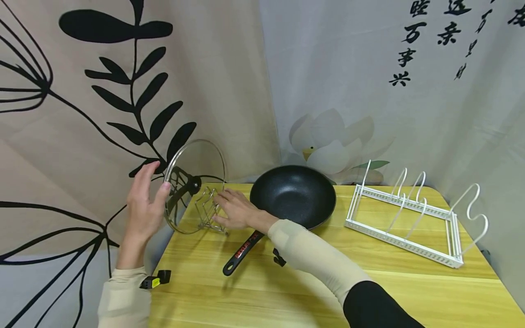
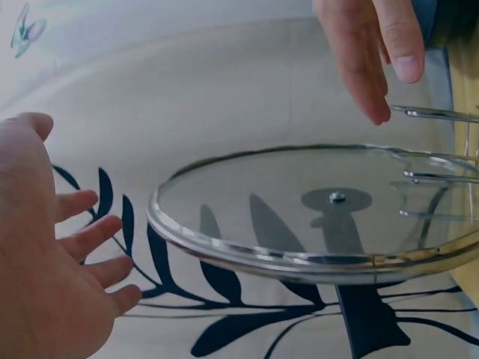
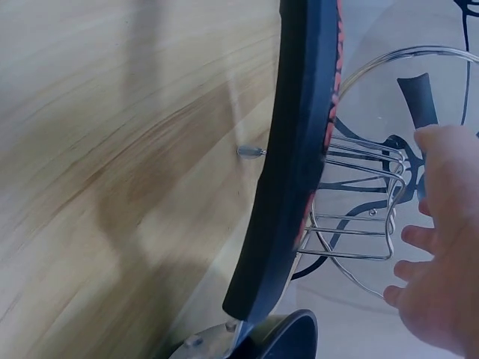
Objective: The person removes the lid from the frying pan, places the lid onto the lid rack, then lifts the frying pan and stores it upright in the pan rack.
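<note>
A round glass lid [image 1: 193, 184] with a metal rim and a dark knob stands on edge in a small metal wire rack [image 1: 208, 207] at the table's left end. My left hand [image 1: 143, 207] is beside the lid's left edge, palm turned toward it; the left wrist view shows a gap between the fingers and the rim [image 2: 224, 250]. At the rack's right side is my right hand [image 1: 237, 210], fingers extended and parted, nothing in its grasp. Behind my right forearm lies a black frying pan [image 1: 293, 193], its handle [image 1: 244, 253] pointing toward me.
A white rack [image 1: 404, 244] with curved upright dividers sits on the right of the wooden table [image 1: 328, 291]. Patterned curtains [image 1: 229, 91] hang close behind the table and along its left side.
</note>
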Motion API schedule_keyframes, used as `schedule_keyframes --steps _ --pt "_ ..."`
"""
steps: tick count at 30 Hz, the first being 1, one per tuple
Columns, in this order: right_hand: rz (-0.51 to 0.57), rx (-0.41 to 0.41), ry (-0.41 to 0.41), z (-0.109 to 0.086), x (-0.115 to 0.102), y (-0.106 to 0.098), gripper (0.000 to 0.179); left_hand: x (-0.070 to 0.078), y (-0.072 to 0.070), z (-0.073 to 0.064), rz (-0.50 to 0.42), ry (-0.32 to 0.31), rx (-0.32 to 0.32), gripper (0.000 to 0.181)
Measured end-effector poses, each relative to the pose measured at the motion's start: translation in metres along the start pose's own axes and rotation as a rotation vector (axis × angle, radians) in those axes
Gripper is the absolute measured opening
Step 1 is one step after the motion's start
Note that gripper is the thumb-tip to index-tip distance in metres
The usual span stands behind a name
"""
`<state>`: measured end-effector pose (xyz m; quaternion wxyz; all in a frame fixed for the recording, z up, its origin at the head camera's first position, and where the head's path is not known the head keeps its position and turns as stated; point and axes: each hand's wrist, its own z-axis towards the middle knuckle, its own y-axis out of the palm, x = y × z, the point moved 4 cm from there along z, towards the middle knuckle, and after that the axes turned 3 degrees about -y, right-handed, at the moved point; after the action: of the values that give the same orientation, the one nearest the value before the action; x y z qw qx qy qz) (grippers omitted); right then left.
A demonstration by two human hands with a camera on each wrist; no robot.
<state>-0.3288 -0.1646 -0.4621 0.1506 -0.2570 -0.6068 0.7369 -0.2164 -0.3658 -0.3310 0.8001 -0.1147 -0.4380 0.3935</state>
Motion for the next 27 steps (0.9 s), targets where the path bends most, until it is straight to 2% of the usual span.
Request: schedule_keyframes --steps 8,20,27 --pt "0.031 -0.014 0.022 -0.011 0.003 -0.004 0.076 0.012 0.016 0.004 0.050 0.125 -0.043 0.064" --pt "0.071 0.000 -0.002 -0.042 0.008 -0.014 0.079 0.033 0.045 -0.007 0.101 0.263 -0.147 0.071" --pt "0.075 0.018 -0.007 -0.062 0.012 -0.015 0.079 0.040 0.066 -0.016 0.114 0.291 -0.226 0.072"
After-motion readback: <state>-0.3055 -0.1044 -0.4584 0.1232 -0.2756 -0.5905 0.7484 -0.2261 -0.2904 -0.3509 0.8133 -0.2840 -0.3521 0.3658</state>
